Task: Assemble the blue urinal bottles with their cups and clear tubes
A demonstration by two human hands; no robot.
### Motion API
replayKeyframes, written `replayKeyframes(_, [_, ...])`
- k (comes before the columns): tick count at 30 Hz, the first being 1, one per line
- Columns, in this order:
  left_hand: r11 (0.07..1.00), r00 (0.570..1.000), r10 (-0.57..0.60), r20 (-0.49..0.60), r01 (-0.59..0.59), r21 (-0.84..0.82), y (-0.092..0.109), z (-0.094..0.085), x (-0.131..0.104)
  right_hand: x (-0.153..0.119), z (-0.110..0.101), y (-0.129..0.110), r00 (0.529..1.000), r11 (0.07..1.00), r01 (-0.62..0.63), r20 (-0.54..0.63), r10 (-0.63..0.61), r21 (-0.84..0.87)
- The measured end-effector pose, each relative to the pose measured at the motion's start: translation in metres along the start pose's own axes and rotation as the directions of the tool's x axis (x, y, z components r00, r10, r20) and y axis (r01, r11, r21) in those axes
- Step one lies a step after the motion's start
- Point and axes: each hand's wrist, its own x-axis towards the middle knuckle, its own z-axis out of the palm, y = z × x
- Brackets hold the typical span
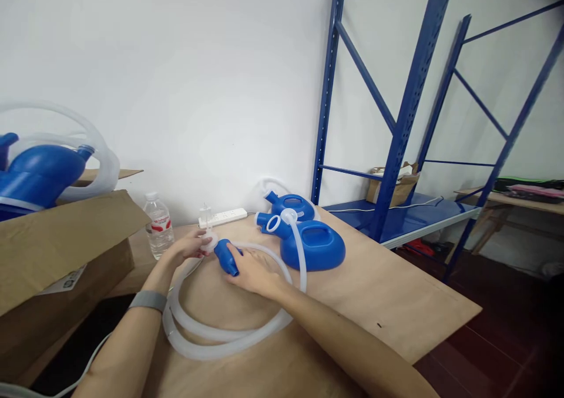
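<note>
My left hand (pixel 194 246) pinches a clear round plastic cap (pixel 208 242) with a spout-like stem on top. Close beside it, my right hand (pixel 252 271) is wrapped around a small blue plastic funnel-shaped piece (pixel 227 258), whose narrow end points toward me. Whether the cap and the blue piece touch is hard to make out. A coiled translucent hose (pixel 207 351) lies on the table under and around both hands. To the right stands a blue jug with a handle (pixel 315 254), the hose running up to a clear cap at its neck. Another blue jug (pixel 293 203) sits behind it.
On the left, an open cardboard box (pixel 74 239) holds blue jugs and hose. A water bottle (pixel 159 224) and a white power strip (pixel 224 217) stand along the wall. Beyond the table's right edge is a blue metal rack (pixel 388 221) with a carton on its shelf.
</note>
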Motion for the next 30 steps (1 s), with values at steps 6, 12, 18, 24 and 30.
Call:
replayKeyframes(6, [0.999,0.986,0.028,0.166,-0.021,-0.041,0.005,0.007,-0.003,-0.010,0.010,0.033,0.966,0.985,0.170,-0.195,-0.172,-0.025])
replayKeyframes(12, [0.972,0.949,0.180,0.261,-0.130,-0.195,0.035,0.022,-0.009,-0.020,0.004,0.039,0.913,0.965,0.220,-0.318,-0.256,-0.145])
replayKeyframes(18, [0.961,0.941,0.228,0.249,-0.176,-0.216,0.046,0.038,-0.021,-0.021,0.009,0.036,0.878,0.978,0.159,-0.433,-0.202,-0.134])
replayKeyframes(24, [0.849,0.860,0.501,0.096,-0.510,0.138,0.047,0.073,-0.023,-0.020,0.014,0.041,0.859,0.975,0.181,-0.462,-0.222,-0.133])
replayKeyframes(30, [0.734,0.745,0.666,-0.033,-0.647,0.208,0.047,0.083,-0.015,-0.019,0.013,0.046,0.834,0.956,0.169,-0.481,-0.269,-0.241])
